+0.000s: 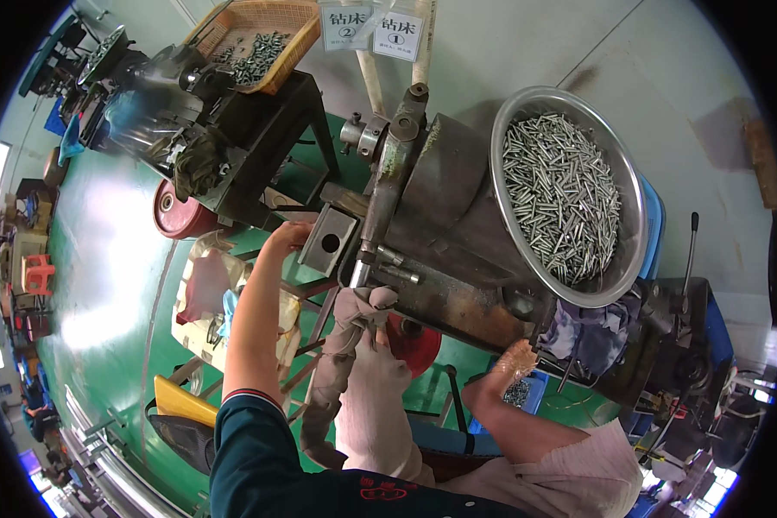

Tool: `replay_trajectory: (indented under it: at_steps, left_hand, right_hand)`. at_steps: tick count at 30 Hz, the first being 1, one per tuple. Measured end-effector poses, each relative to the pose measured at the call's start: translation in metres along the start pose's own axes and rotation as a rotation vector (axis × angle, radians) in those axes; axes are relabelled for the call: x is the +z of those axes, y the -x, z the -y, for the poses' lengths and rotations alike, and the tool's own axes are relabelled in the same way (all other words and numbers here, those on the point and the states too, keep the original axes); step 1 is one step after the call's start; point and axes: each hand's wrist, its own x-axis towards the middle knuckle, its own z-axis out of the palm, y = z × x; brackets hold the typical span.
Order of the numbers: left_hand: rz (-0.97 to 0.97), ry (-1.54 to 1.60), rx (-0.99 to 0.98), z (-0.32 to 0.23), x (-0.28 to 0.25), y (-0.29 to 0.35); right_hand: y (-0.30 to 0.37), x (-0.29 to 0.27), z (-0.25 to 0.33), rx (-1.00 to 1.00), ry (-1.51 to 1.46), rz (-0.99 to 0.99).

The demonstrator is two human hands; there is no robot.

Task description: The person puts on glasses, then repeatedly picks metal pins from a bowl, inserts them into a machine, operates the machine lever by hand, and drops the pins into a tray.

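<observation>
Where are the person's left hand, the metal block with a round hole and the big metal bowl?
Left hand (pixel 292 235), head view: middle of the hand.
Metal block (pixel 337 225), head view: face above its hole.
Metal bowl (pixel 631 221), head view: bare inner wall, right side.

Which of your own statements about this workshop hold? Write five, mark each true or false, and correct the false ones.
1. The left hand is at the edge of a metal block with a round hole. True.
2. The yellow-brown basket is empty. False: small metal parts lie in the yellow-brown basket.
3. Many silvery pins lie in the round metal basin. True.
4. The left sleeve is white. False: the left sleeve is dark green with a striped trim.
5. The floor is blue. False: the floor is green.
</observation>
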Motion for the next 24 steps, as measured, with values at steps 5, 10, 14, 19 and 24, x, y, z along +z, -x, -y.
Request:
replay_trajectory:
  at_steps: [5, 10, 14, 19, 24]
  left_hand:
    - [0.08, -0.135, 0.049, 0.004, 0.001, 0.0]
    - [-0.05, -0.074, 0.118, 0.008, 0.007, 0.002]
    - [-0.236, -0.296, 0.219, 0.02, 0.003, -0.02]
    - [-0.225, -0.324, 0.159, 0.018, 0.003, -0.03]
    - [-0.272, -0.227, 0.058, 0.024, 0.006, -0.043]
  right_hand:
    - [-0.006, 0.002, -0.001, 0.042, -0.258, -0.008]
    - [-0.009, 0.008, -0.011, 0.044, -0.125, -0.041]
    - [-0.016, 0.012, -0.025, 0.032, -0.227, -0.049]
    - [0.005, 0.002, 0.017, 0.121, -0.286, -0.049]
    - [-0.003, -0.013, -0.006, -0.133, 0.87, 0.171]
